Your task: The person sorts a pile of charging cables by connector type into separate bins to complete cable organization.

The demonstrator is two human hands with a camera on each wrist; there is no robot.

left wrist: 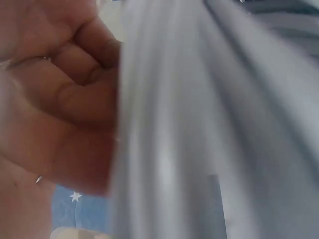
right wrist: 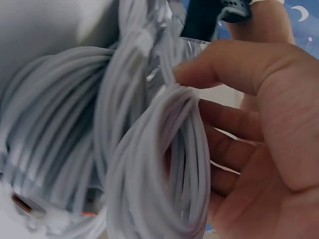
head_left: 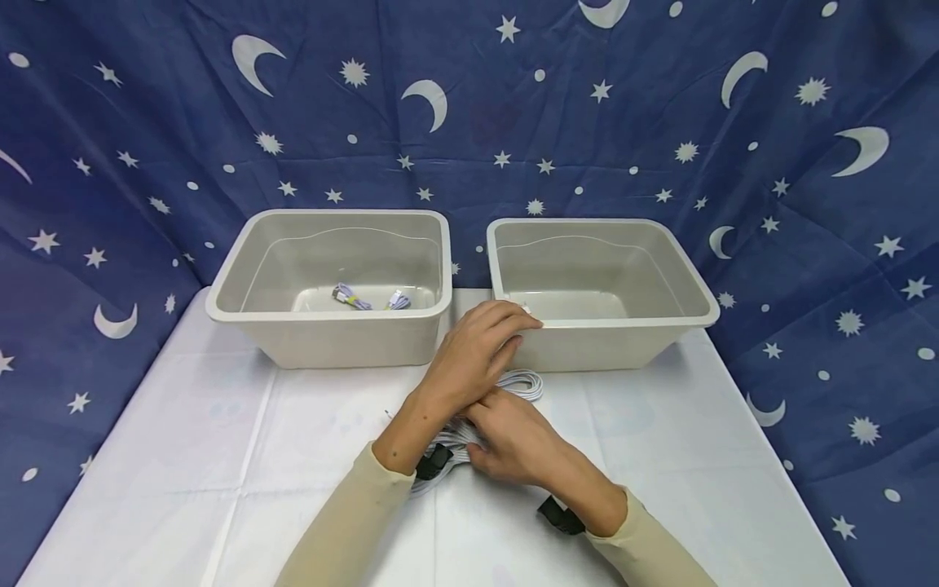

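My right hand (head_left: 513, 436) grips a coiled white cable (right wrist: 159, 154) between thumb and fingers, as the right wrist view shows. Beneath that hand and my left wrist lies a pile of white cables (head_left: 455, 436). My left hand (head_left: 473, 350) crosses above the right one, its fingertips at the front rim of the right bin (head_left: 609, 324). A small white piece shows beside those fingertips. In the left wrist view its fingers are bent, partly hidden behind blurred cables (left wrist: 164, 124); I cannot tell whether they hold anything. A white coil (head_left: 522, 383) shows between the hands.
The left bin (head_left: 330, 318) holds two small bundled cables, one a lilac cable (head_left: 352, 297) with a yellow tie. Both beige bins stand at the back of the white-covered table (head_left: 176, 465). A dark blue curtain (head_left: 469, 106) with moons and stars hangs behind.
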